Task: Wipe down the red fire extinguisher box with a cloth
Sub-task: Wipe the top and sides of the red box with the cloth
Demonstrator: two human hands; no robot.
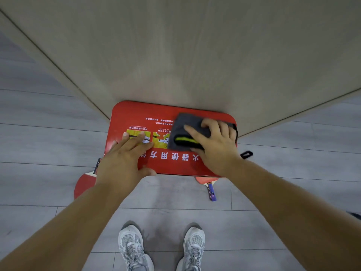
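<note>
Right fingers (207, 125) curl into the grey cloth (182, 124), the right hand (214, 147) gripping it atop the red box (134, 114), far right corner. Left hand (125, 157) rests flat, fingers straight, on the box's left half.

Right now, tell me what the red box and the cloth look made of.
The red box: probably painted metal or hard plastic; smooth, faintly glossy, with printed lettering. The cloth: soft grey fabric, maybe microfibre; matte, and it folds under the right hand.
</note>
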